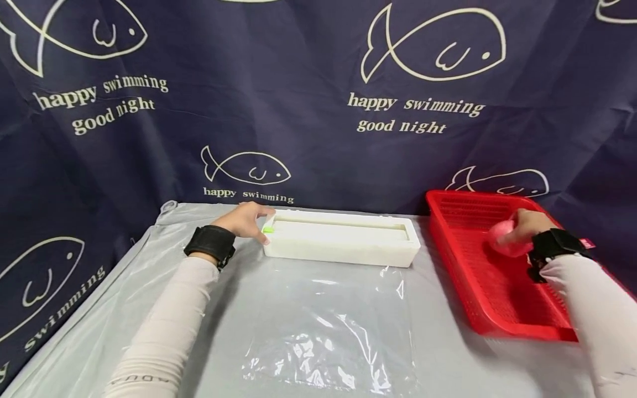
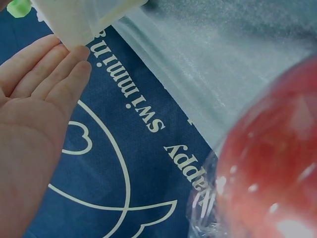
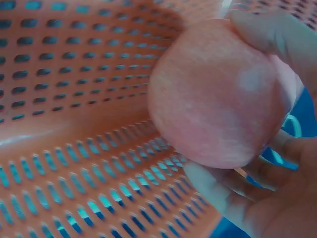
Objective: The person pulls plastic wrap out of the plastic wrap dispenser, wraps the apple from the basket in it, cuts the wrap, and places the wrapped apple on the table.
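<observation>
- Fingers of the left hand [image 1: 244,220] are spread wide across the nine o'clock end of a long white box [image 1: 340,247], thumb at the front corner, fingertips at the back, holding that end between them.
- Small bright-green piece [image 1: 269,229] at the same end of the box.
- White box sits on a grey-covered table [image 1: 229,337], its top recessed; navy cloth [image 1: 318,110] with white fish drawings hangs at twelve o'clock.
- Clear plastic sheet [image 1: 328,342], shiny and wrinkled, lies flat at six o'clock from the box.
- Red slotted basket [image 1: 468,237] stands near the box, at its three o'clock.
- Round pink thing [image 1: 499,240], like an apple, is within the basket's rim, around one o'clock; whether it touches the basket floor cannot be told.
- Right hand [image 1: 530,226], at the pink thing's three o'clock, curls fingers and thumb around it.
</observation>
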Demonstrator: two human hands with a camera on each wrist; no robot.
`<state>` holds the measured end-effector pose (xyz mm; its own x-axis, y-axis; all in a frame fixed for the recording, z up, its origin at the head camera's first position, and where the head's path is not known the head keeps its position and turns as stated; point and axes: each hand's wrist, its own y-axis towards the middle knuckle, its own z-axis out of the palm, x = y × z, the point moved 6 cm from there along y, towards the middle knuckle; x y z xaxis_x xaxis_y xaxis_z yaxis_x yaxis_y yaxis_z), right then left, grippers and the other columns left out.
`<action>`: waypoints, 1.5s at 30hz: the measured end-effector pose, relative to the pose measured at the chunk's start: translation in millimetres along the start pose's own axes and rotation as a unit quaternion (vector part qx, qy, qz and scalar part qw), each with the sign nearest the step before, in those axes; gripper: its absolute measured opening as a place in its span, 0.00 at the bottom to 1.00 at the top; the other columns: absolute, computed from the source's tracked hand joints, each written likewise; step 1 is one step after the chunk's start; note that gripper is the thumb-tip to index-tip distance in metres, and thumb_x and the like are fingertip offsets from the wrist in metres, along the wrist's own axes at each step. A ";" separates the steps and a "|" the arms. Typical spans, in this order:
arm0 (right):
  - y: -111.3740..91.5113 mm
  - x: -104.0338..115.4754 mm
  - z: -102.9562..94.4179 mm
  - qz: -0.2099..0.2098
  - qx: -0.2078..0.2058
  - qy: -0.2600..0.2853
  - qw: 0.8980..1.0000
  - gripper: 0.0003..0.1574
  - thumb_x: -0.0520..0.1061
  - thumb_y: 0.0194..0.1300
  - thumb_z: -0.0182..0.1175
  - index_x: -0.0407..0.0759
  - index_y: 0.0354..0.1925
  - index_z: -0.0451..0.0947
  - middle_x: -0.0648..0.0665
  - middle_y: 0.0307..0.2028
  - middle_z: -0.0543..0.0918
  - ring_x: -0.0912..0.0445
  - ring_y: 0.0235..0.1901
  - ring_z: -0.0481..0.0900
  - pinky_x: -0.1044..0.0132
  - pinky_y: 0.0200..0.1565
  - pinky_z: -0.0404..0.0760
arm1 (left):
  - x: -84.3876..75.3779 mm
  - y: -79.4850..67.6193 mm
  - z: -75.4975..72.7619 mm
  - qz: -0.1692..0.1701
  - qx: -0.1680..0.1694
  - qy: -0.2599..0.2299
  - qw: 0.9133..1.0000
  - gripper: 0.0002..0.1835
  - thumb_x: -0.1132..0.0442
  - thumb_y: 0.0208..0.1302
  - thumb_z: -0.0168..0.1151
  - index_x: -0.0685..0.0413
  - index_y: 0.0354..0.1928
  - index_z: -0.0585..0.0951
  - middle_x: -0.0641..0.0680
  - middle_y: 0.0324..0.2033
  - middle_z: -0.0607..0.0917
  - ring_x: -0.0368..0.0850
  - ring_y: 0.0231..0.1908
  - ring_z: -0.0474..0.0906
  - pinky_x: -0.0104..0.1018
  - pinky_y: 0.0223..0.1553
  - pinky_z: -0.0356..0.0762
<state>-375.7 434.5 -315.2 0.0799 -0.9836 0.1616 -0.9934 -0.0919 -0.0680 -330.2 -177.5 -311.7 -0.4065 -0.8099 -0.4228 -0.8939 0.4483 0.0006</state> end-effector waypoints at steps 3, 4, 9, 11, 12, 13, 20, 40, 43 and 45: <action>-4.8 13.2 -14.3 -0.013 -0.024 0.009 1.000 0.38 0.59 0.39 0.75 0.30 0.33 0.71 0.42 0.23 0.78 0.51 0.25 0.72 0.64 0.26 0.69 | 2.0 -1.9 -5.0 -0.006 -0.001 0.001 1.000 0.43 0.65 0.40 0.76 0.66 0.63 0.71 0.63 0.63 0.75 0.61 0.63 0.72 0.52 0.64 0.69; -6.5 18.9 -19.2 -0.018 -0.034 0.012 0.999 0.38 0.58 0.40 0.75 0.30 0.34 0.71 0.42 0.23 0.78 0.51 0.25 0.72 0.64 0.26 0.69 | 2.8 -2.4 -6.8 -0.007 -0.001 0.001 1.000 0.43 0.65 0.40 0.76 0.67 0.63 0.71 0.64 0.63 0.75 0.61 0.63 0.72 0.53 0.65 0.69; -19.5 54.3 -41.1 -0.036 -0.087 0.036 0.995 0.47 0.57 0.40 0.76 0.29 0.46 0.65 0.34 0.31 0.77 0.46 0.30 0.74 0.64 0.30 0.69 | 9.2 -5.1 -14.9 -0.015 -0.004 0.006 1.000 0.43 0.65 0.41 0.75 0.67 0.64 0.70 0.64 0.64 0.73 0.63 0.63 0.71 0.54 0.64 0.69; -26.0 71.9 -46.3 -0.042 -0.107 0.048 0.992 0.51 0.57 0.38 0.77 0.30 0.49 0.63 0.33 0.33 0.76 0.45 0.31 0.74 0.64 0.30 0.69 | 11.7 -7.0 -16.0 -0.018 -0.006 0.006 1.000 0.43 0.65 0.41 0.76 0.67 0.64 0.70 0.65 0.64 0.73 0.63 0.63 0.70 0.54 0.64 0.70; -29.6 81.4 -48.5 -0.047 -0.119 0.055 0.990 0.51 0.57 0.37 0.78 0.30 0.50 0.64 0.33 0.34 0.77 0.46 0.32 0.75 0.64 0.31 0.69 | 13.3 -8.0 -15.6 -0.019 -0.006 0.004 1.000 0.43 0.65 0.41 0.76 0.67 0.64 0.70 0.65 0.64 0.73 0.63 0.63 0.70 0.53 0.63 0.70; -33.4 91.0 -50.3 -0.052 -0.133 0.063 0.988 0.51 0.56 0.36 0.78 0.31 0.50 0.64 0.33 0.34 0.77 0.46 0.32 0.75 0.64 0.31 0.69 | 14.2 -9.2 -14.7 -0.019 -0.005 0.003 1.000 0.43 0.65 0.41 0.76 0.67 0.63 0.71 0.65 0.63 0.73 0.63 0.63 0.71 0.54 0.63 0.70; -67.4 155.7 -56.0 -0.099 -0.210 0.118 0.965 0.49 0.47 0.36 0.78 0.30 0.52 0.65 0.27 0.43 0.76 0.39 0.41 0.75 0.54 0.39 0.70 | 15.7 -12.6 -3.6 -0.017 0.004 -0.002 1.000 0.42 0.65 0.40 0.76 0.67 0.62 0.72 0.65 0.63 0.74 0.64 0.62 0.72 0.53 0.63 0.71; -166.8 320.2 9.0 -0.319 -0.192 0.210 0.904 0.47 0.50 0.30 0.81 0.42 0.52 0.75 0.47 0.48 0.81 0.58 0.42 0.78 0.63 0.41 0.81 | 2.7 -4.9 -2.3 -0.024 0.009 -0.013 1.000 0.42 0.66 0.43 0.75 0.66 0.64 0.70 0.64 0.65 0.72 0.63 0.64 0.69 0.52 0.64 0.70; -175.9 334.7 32.9 -0.325 -0.163 0.244 0.899 0.47 0.50 0.32 0.81 0.43 0.53 0.74 0.48 0.48 0.81 0.59 0.42 0.78 0.65 0.42 0.81 | -1.2 -1.8 -0.8 -0.020 0.010 -0.009 1.000 0.42 0.65 0.43 0.75 0.66 0.64 0.70 0.64 0.64 0.72 0.62 0.64 0.70 0.52 0.64 0.70; -181.5 342.5 48.2 -0.326 -0.145 0.261 0.897 0.47 0.51 0.32 0.81 0.44 0.53 0.74 0.49 0.47 0.81 0.60 0.42 0.77 0.66 0.43 0.80 | -2.7 -0.2 0.2 -0.019 0.010 -0.010 1.000 0.42 0.66 0.43 0.75 0.66 0.64 0.70 0.64 0.64 0.73 0.62 0.64 0.70 0.52 0.64 0.70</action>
<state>-164.1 106.8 -294.9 0.6784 -0.5209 0.5182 -0.7344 -0.5028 0.4560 -328.9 -175.3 -310.7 -0.3678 -0.8194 -0.4397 -0.9049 0.4243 -0.0339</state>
